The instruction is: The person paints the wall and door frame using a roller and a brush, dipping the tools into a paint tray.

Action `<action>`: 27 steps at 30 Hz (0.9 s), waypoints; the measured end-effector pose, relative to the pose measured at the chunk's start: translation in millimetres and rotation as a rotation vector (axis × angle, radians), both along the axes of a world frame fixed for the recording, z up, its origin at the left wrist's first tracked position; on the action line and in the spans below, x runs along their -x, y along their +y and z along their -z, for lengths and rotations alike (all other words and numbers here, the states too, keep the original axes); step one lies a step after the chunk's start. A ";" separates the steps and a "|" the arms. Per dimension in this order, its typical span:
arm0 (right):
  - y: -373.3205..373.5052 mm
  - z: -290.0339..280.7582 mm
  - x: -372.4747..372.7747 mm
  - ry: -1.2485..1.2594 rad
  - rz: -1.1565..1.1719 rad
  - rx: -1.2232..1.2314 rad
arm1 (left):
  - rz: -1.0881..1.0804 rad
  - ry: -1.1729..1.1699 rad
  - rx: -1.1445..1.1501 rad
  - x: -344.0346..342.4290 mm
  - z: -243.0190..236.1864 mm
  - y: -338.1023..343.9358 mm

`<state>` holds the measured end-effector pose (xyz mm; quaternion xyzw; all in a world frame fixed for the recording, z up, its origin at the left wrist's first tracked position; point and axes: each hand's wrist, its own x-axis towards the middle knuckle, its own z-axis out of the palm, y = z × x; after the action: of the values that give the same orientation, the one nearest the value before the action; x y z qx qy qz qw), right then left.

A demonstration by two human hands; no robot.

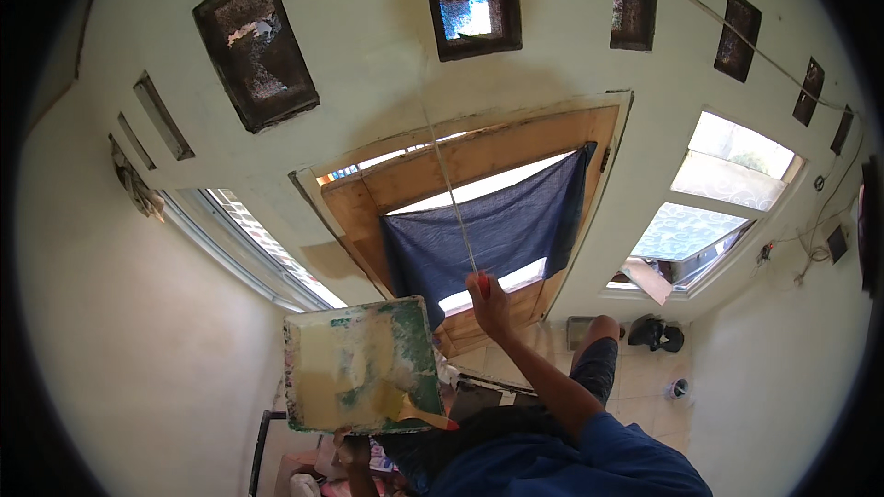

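My right hand (489,305) is closed around the red handle of a long, thin pole (449,186). The pole slants up in front of the door toward the pale wall above it; what its far end carries is too faint to make out. At lower left, my left hand (351,452) grips the near edge of a paint tray (428,315), its fingers partly hidden. Cream paint and green stains cover the tray. Across its near right corner lies a paintbrush (419,412) with a yellowish head and a red-tipped handle.
Ahead stands a wooden door (354,216) with a dark blue cloth (488,225) hung over it. An open window (691,230) is at right, below a loose cable (709,9). A black bag (656,333) and small bucket (678,389) sit on the tiled floor.
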<state>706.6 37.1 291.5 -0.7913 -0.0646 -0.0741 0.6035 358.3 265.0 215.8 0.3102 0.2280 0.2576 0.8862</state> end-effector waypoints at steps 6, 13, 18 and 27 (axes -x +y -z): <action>-39.2 56.6 51.3 0.031 0.022 0.145 | -0.056 0.067 0.029 0.4 2.3 -4.5; -64.6 63.7 52.9 0.009 0.046 0.173 | -0.025 0.080 0.028 -6.1 -18.8 -12.7; -57.4 63.6 45.0 0.009 0.055 0.099 | -0.059 0.081 0.024 -6.9 -10.6 -9.5; -15.9 -15.6 -6.9 -0.045 0.023 -0.075 | -0.054 0.040 0.089 1.7 -2.3 -3.8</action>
<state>713.5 21.2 307.1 -0.7669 -0.0661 -0.1012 0.6303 356.6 261.2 218.1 0.2692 0.2655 0.2648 0.8871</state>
